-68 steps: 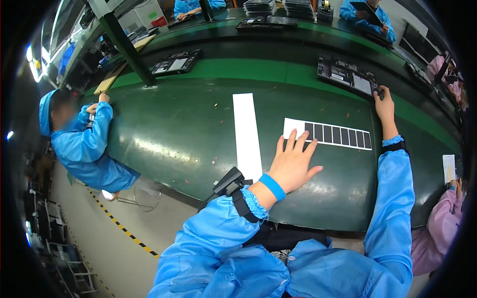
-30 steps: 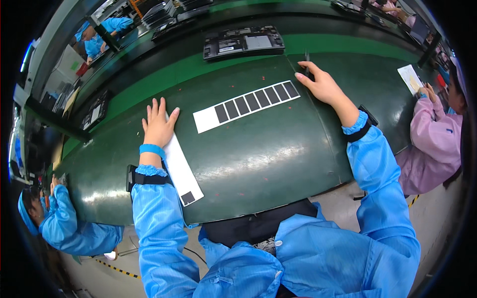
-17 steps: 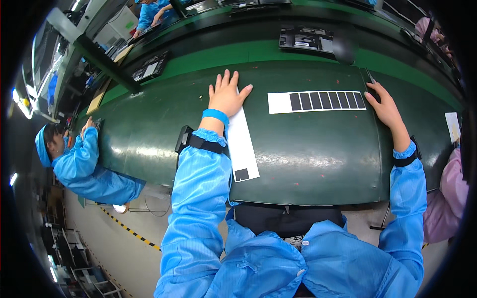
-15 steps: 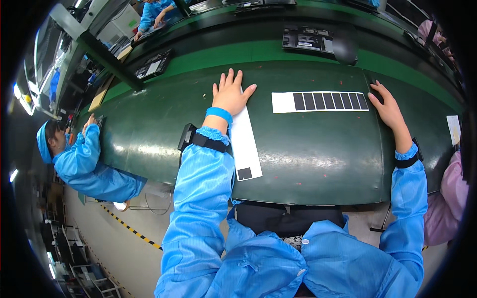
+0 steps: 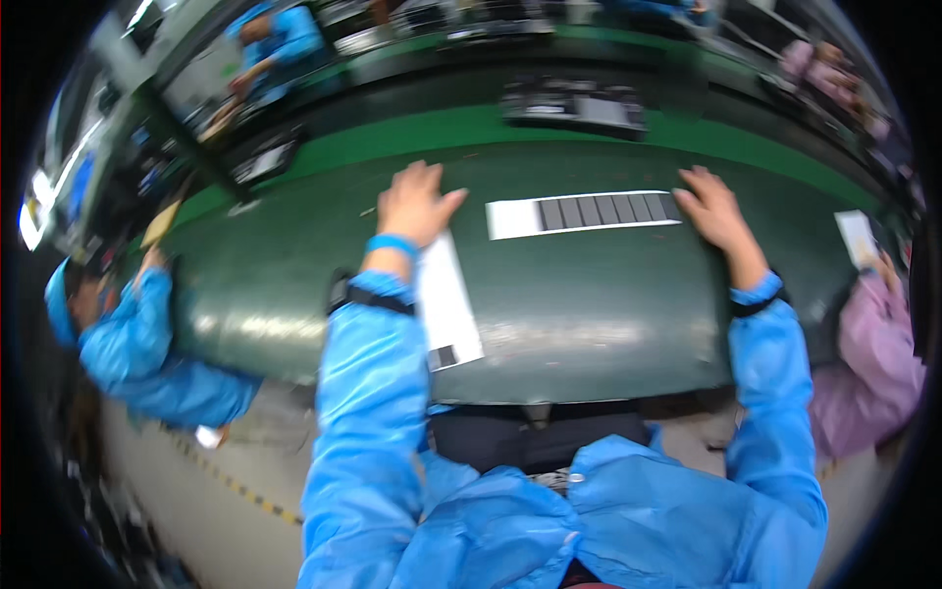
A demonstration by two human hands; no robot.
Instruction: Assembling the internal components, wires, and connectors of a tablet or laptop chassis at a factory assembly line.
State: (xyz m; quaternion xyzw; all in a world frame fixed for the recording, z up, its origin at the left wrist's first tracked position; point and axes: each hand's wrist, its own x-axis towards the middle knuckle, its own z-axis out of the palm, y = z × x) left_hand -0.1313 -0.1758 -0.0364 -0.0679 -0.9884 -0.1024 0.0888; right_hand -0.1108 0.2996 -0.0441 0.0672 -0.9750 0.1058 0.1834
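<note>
My left hand (image 5: 412,206) lies flat with its fingers stretched out, over the far end of a long white backing strip (image 5: 449,294). One small black rectangle sits at that strip's near end. To the right lies a second white strip (image 5: 512,220), crosswise on the green-topped table (image 5: 579,285), with a row of several black rectangular stickers (image 5: 601,210). At its right end is my right hand (image 5: 716,211), open, thumb and fingers apart with nothing between them. Whether its thumb touches the strip I cannot tell. The picture is blurred by motion.
Beyond the table, a dark device with exposed inner parts (image 5: 574,103) sits on a ledge, and another (image 5: 267,157) is farther left. A post (image 5: 191,147) stands at the far left. Co-workers sit at both ends; the one in pink (image 5: 868,324) has a hand by a white strip (image 5: 857,239).
The whole view has shifted, so table and strips appear farther left. Both my hands keep about the same places by the strips. A pink-sleeved co-worker's hand now shows at the right.
</note>
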